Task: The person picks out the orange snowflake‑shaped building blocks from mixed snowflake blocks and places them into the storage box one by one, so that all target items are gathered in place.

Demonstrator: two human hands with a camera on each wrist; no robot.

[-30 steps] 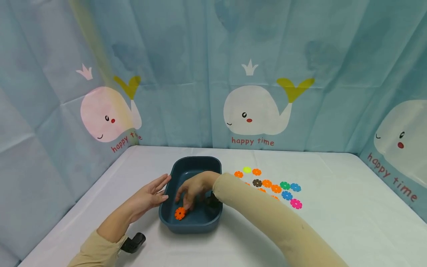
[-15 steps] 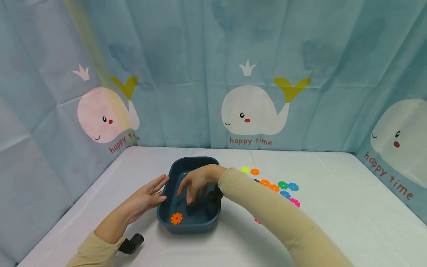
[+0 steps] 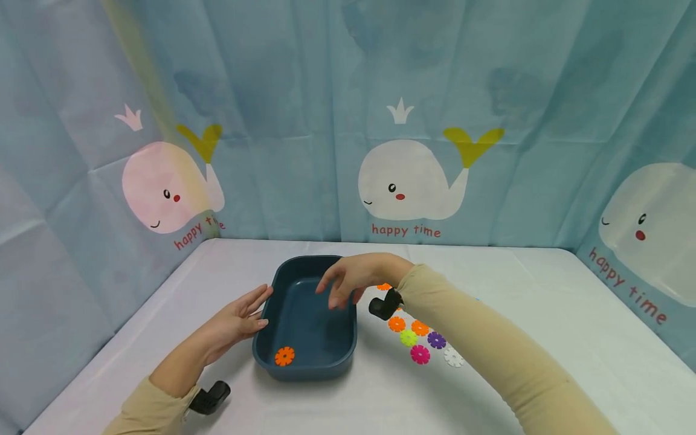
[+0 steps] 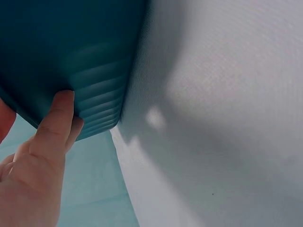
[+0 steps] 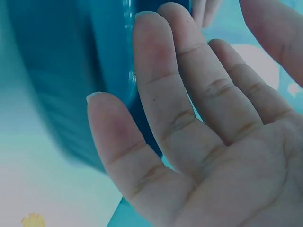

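Note:
A dark blue plastic bin (image 3: 307, 326) stands on the white table, with one orange notched building disc (image 3: 284, 356) lying at its near left corner. My left hand (image 3: 236, 323) rests its extended fingers against the bin's left side; in the left wrist view those fingers (image 4: 54, 123) touch the ribbed outer wall. Over the bin's right rim hovers my right hand (image 3: 356, 279), its fingers loosely bent. Its palm (image 5: 236, 179) shows nothing held in the right wrist view.
Right of the bin lie several notched discs, among them a pink disc (image 3: 420, 354), a purple disc (image 3: 437, 339) and a white disc (image 3: 454, 357). The right sleeve (image 3: 478, 326) hides part of the group. A whale-print curtain (image 3: 304, 181) hangs behind the table.
The orange disc has left my right hand and lies on the bin floor. My right hand has risen and moved right towards the rim. My left hand has stayed against the bin.

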